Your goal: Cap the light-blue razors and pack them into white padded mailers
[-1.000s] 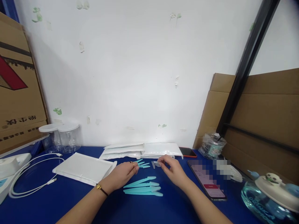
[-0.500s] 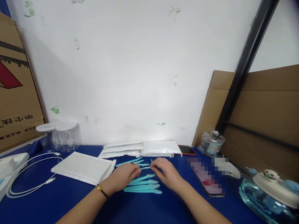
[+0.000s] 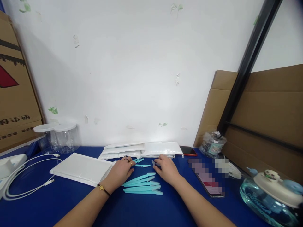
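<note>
Several teal eyebrow razors lie on the blue table in two groups. The near group (image 3: 143, 186) is fanned out below and between my hands. Behind it, the far group (image 3: 139, 162) is partly covered by my left hand (image 3: 120, 171). That hand is open, its fingertips over the left ends of the far razors and the thumb apart. My right hand (image 3: 167, 168) rests open to the right, fingers bent toward the table. A small translucent piece (image 3: 153, 163) shows at its fingertips; whether it is touched I cannot tell.
White padded mailers (image 3: 163, 148) lie along the wall, and another mailer (image 3: 80, 168) is left of my hand. Farther left are a white cable (image 3: 17, 176) and clear jars (image 3: 67, 140). A phone (image 3: 207, 179) and a teal bottle (image 3: 270, 201) stand right.
A razor between my hands has been let go among the near group. My hands have moved slightly apart and away from me, my left hand now over the far razors.
</note>
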`<action>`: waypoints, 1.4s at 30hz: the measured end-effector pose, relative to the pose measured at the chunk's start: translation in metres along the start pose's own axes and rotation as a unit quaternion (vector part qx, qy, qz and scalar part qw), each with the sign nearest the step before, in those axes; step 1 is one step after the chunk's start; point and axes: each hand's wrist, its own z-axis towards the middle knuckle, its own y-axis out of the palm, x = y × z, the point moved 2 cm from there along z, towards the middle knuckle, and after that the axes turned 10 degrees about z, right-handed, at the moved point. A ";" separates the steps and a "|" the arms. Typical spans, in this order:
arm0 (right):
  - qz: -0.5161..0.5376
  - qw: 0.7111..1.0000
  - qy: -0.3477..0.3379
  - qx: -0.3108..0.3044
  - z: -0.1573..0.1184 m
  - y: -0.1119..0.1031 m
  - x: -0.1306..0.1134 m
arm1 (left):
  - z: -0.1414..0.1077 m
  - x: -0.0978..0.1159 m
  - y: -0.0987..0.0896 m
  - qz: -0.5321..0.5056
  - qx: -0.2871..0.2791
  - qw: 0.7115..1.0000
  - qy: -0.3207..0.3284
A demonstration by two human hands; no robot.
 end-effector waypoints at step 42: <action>0.166 0.986 -0.006 -0.018 -0.006 -0.019 0.007 | -0.001 0.007 -0.002 -0.042 0.021 0.999 0.002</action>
